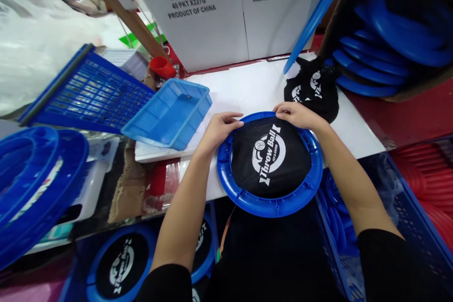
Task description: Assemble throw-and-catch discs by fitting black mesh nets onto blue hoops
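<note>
One blue ring (271, 206) | black mesh (276, 177) inside | white "Throw Ball" lettering (269, 155)

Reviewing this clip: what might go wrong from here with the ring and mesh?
The blue ring juts past the white tabletop's near edge, so it might tip if the left hand and right hand let go. The black mesh seems not quite to meet the ring at its left, so it may sit unevenly.

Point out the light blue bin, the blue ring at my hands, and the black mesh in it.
Light blue bin (165, 120), head view: its bare floor.
Blue ring (272, 207), head view: its near rim.
Black mesh (272, 156), head view: its printed middle.
</note>
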